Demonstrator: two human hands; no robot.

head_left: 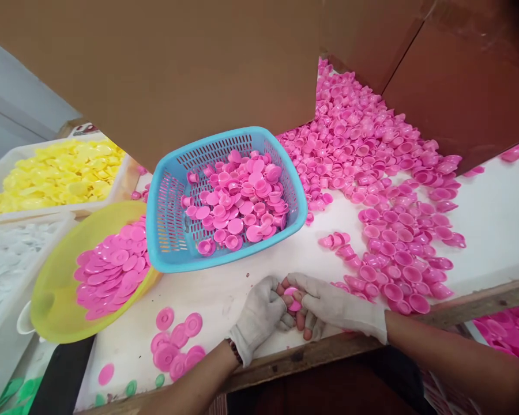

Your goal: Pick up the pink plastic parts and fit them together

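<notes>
My left hand (pixel 263 311) and my right hand (pixel 322 302), both in pale gloves with bare fingertips, meet near the table's front edge. Between their fingers is a small round pink plastic saucer (pixel 291 298), gripped from both sides. Whether a cup is joined to it is hidden by the fingers. Several loose pink saucers (pixel 166 353) lie left of my left hand. Beyond the hands stands a blue basket (pixel 173 262) with pink toy cups and saucers (pixel 237 199) in it. Right of my right hand, pink toy cups (pixel 398 248) are heaped on the white table.
A tilted yellow bowl (pixel 56 305) holds more pink saucers. Farther left are a bin of yellow pieces (pixel 78 173) and a bin of white pieces (pixel 12 259). Tall cardboard (pixel 190 63) walls the back. A wooden strip (pixel 285 362) edges the table, and green pieces (pixel 131 387) lie near it.
</notes>
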